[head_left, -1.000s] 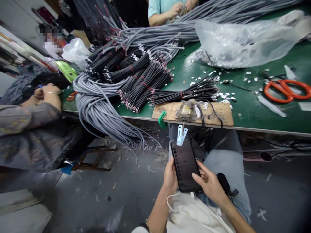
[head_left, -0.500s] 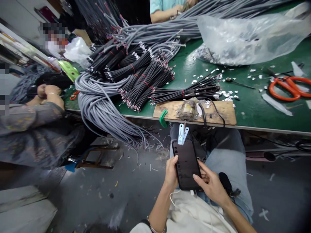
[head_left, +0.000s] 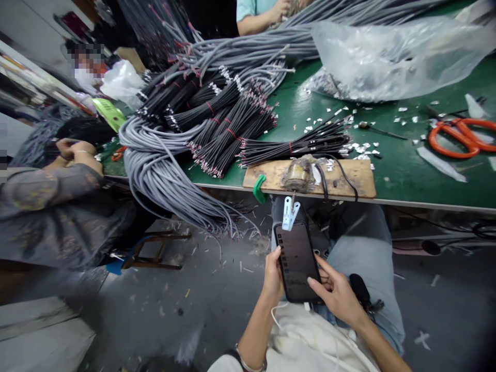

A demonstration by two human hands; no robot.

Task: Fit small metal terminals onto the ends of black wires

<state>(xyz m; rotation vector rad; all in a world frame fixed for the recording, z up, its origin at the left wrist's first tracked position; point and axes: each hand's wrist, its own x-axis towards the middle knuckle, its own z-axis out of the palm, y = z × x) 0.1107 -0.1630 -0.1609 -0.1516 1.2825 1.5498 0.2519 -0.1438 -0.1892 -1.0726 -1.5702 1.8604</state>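
Note:
A black smartphone (head_left: 297, 266) lies between my hands above my lap, its screen dim and facing me, with a white cable at its lower end. My left hand (head_left: 273, 275) grips its left edge, thumb on the front. My right hand (head_left: 335, 289) holds the lower right side, thumb over the screen's corner and fingers partly hidden behind. Just beyond the phone's top, a light blue clothespin (head_left: 290, 214) hangs on the shaft of a small motor (head_left: 298, 175). The motor is fixed to a wooden board (head_left: 354, 178) at the table edge.
Bundled black wires (head_left: 236, 129) and grey cables (head_left: 170, 181) cover the green table's left and back; some grey ones droop over the edge. At right lie orange-handled scissors (head_left: 453, 142) and a clear plastic bag (head_left: 391, 62). Co-workers sit at left, a sleeve (head_left: 50, 206) showing, and across the table.
Both hands keep their hold on the phone with almost no movement. The whole view has shifted slightly. The hands of the person across the table have moved a little.

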